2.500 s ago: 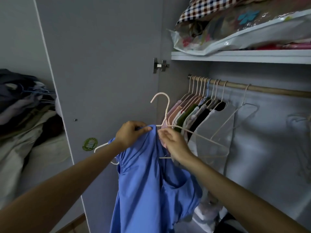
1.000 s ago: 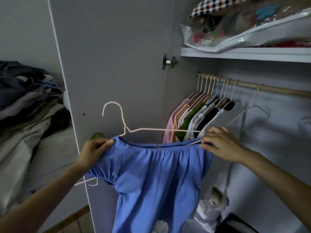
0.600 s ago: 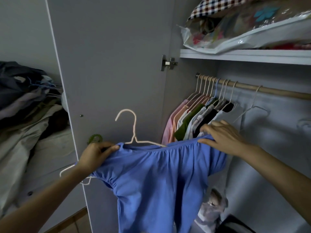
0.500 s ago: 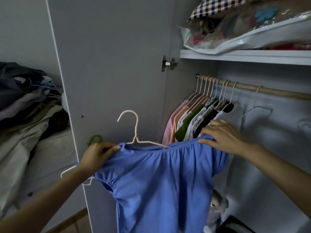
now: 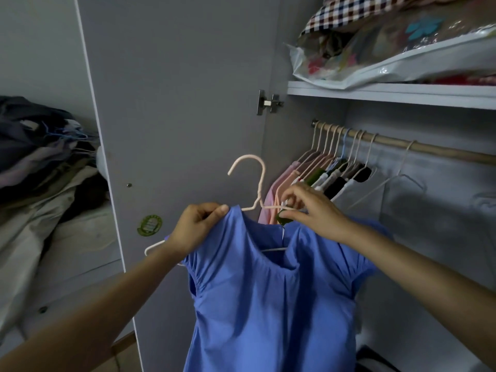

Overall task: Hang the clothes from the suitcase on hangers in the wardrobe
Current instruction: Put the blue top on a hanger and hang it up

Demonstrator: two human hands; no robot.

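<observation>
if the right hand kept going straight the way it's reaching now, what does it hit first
Probably the hung clothes at the left end of the rail. The right hand pinches the hanger wire and reaches forward and left toward them. Depth is unclear, so the gap cannot be judged.

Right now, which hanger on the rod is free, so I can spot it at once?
Find the wooden rod under the white shelf. Right of the packed row of clothes hangs the lone white hanger, set apart and bare.
</observation>
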